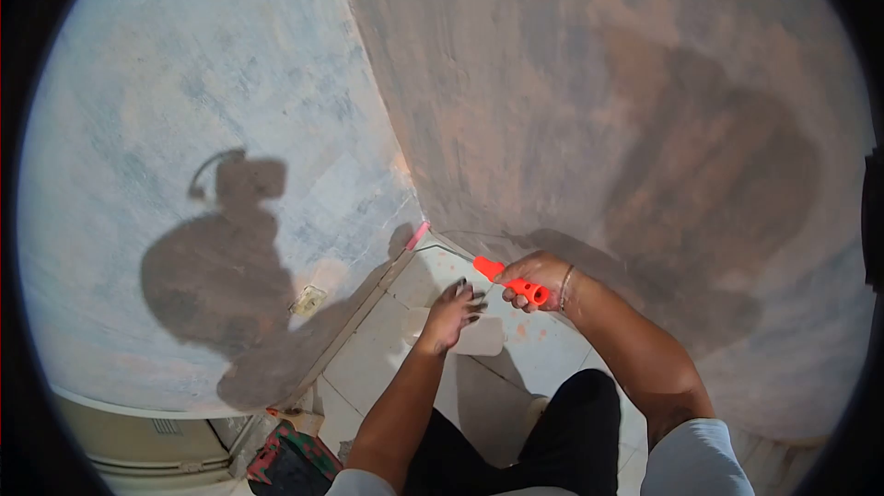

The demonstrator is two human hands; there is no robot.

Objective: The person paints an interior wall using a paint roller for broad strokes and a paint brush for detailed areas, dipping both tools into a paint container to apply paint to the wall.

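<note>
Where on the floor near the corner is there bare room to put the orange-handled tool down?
Bare tile lies between the left hand and the base of the left wall, and right of the right hand along the right wall. It is crowded under the hands, where a pale pan-like thing sits, and by the clutter at lower left.

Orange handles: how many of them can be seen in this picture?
1. The orange handle is gripped in the right hand, low in the wall corner above the tiled floor. The left hand holds none. Others may be hidden.
</note>
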